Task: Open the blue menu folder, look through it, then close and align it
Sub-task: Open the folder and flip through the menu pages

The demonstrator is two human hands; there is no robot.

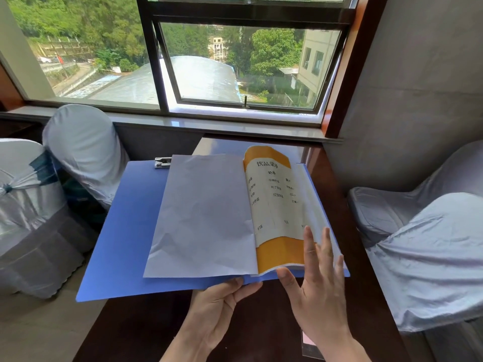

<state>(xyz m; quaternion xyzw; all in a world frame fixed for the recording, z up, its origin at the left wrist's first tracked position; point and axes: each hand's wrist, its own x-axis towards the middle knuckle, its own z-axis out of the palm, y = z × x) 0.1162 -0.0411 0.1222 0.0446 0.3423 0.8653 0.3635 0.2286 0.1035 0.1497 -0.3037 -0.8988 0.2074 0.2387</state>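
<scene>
The blue menu folder [125, 231] lies open on a dark wooden table [146, 330], its left cover hanging past the table's left edge. A blank white sheet [203, 218] is turned over onto the left side. On the right a menu page [274, 202] with orange bands and printed text shows. My left hand [219, 307] grips the folder's near edge by the spine, thumb on top. My right hand [318, 283] hovers with spread fingers over the lower right corner of the pages, fingertips touching or just above them. A metal clip [162, 162] sits at the folder's top.
White-covered chairs stand at the left [78, 152] and right [423, 244] of the table. A window sill [209, 126] and a wide window run along the far side. A grey wall [418, 87] rises at the right.
</scene>
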